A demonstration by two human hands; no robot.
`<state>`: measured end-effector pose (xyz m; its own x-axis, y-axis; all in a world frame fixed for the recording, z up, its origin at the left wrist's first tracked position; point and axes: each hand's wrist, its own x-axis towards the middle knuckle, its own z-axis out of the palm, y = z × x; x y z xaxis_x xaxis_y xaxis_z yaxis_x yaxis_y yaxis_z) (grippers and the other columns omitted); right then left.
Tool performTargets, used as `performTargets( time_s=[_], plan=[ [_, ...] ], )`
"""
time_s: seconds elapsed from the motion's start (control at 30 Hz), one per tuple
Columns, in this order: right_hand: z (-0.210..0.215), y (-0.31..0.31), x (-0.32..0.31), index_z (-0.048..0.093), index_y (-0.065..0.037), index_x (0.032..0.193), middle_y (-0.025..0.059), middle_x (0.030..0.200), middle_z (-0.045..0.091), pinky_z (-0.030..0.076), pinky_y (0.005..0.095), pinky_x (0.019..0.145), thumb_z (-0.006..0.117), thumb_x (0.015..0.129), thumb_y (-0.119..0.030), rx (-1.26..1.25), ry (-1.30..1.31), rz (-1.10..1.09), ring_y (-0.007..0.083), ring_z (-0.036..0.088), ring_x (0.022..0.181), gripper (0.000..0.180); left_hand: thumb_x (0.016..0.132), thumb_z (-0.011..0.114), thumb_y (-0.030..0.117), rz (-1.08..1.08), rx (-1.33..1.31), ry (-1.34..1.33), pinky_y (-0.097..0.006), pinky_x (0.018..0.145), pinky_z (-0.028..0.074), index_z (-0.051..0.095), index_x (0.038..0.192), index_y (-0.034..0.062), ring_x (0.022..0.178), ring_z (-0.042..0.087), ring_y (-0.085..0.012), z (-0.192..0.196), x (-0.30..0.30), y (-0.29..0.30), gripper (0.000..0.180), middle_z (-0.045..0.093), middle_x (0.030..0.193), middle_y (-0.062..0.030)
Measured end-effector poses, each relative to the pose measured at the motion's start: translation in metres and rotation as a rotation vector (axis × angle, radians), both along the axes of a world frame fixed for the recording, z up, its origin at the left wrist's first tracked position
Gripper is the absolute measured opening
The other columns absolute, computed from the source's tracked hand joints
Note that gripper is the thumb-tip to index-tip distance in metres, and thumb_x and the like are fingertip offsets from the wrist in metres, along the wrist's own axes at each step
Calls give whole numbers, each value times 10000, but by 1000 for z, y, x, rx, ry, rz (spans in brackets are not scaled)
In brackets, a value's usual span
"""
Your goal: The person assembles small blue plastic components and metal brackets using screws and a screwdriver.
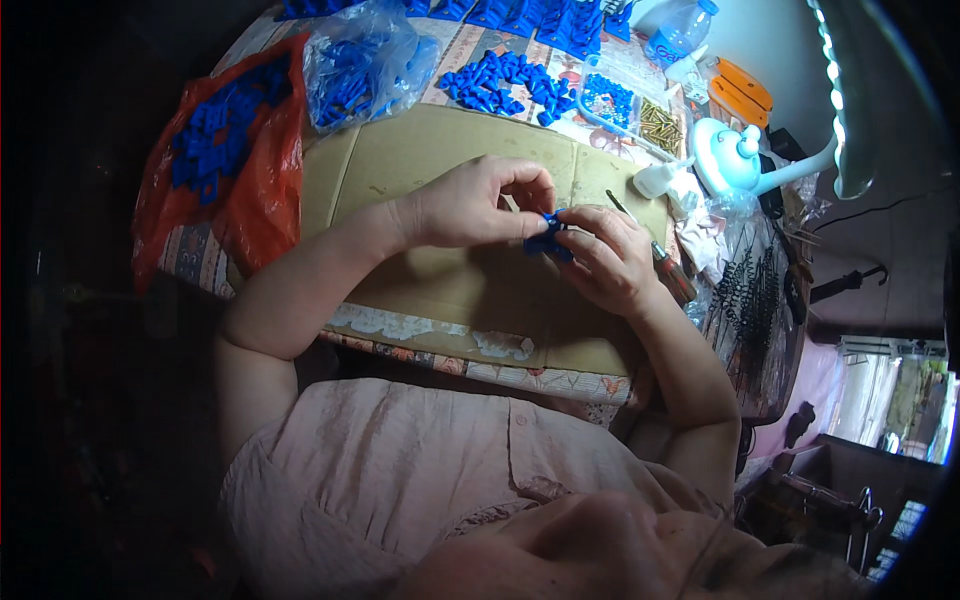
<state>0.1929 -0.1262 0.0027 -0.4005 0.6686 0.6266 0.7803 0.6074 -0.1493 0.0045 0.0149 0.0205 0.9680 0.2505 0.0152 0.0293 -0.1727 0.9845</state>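
Note:
Over the cardboard sheet (pixel 430 290) both hands come together on a small blue plastic part (pixel 545 243). My right hand (pixel 610 255) grips it from the right, with thumb and fingers closed about it. From the left, my left hand (pixel 490 205) has its fingers pinched at the part's upper edge. The fingertips hide much of the part, and whether a smaller piece sits in the left pinch cannot be made out. A screwdriver (pixel 675 275) with a dark reddish handle lies just beyond my right wrist.
A red bag (pixel 270 170) and a clear bag (pixel 370 70) hold blue parts at left. Blue pieces (pixel 500 85) lie behind the cardboard, beside a clear tray (pixel 605 125) of small parts and brass-coloured screws (pixel 660 128). A lamp (pixel 735 150), white bottle (pixel 655 180) and black springs (pixel 750 300) stand right.

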Motion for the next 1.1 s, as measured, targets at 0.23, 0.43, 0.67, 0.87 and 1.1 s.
performTargets(
  time_s=[0.23, 0.43, 0.67, 0.87, 1.1],
  plan=[
    [1, 0, 5, 601, -55, 967, 112, 992, 609, 526, 377, 685, 743, 640, -83, 62, 69, -23, 275, 647, 850, 358, 737, 730, 34, 82, 485, -252, -287, 724, 506, 560, 1078, 40, 874, 605, -171, 3, -1, -13, 381, 582, 974, -76],
    [0, 1, 5, 603, -57, 976, 112, 996, 613, 524, 370, 670, 746, 633, -70, 94, 75, -33, 274, 647, 841, 372, 710, 710, -9, 133, 689, -449, -325, 746, 526, 582, 1039, 20, 880, 622, -230, -5, 3, -17, 354, 601, 999, -122],
    [-4, 3, 4, 586, -54, 1005, 121, 998, 615, 518, 368, 644, 762, 654, -55, 60, 160, -27, 274, 642, 812, 393, 721, 682, -46, 149, 584, -373, -301, 694, 533, 598, 1021, 15, 790, 635, -212, -4, 2, -16, 317, 611, 931, -103],
    [-2, 3, 3, 582, -54, 1005, 128, 994, 615, 514, 355, 630, 759, 680, -50, 36, 168, -45, 280, 641, 793, 370, 730, 702, -19, 193, 575, -326, -257, 603, 523, 611, 1001, 22, 693, 631, -123, -7, 2, -15, 289, 623, 860, -62],
    [2, 2, 3, 586, -45, 1031, 137, 981, 615, 529, 369, 693, 759, 692, -41, -21, 318, -57, 299, 643, 834, 381, 778, 716, 23, 265, 229, -131, -192, 566, 481, 604, 996, 25, 655, 606, -36, -1, 0, -20, 245, 642, 816, -14]
  ],
)
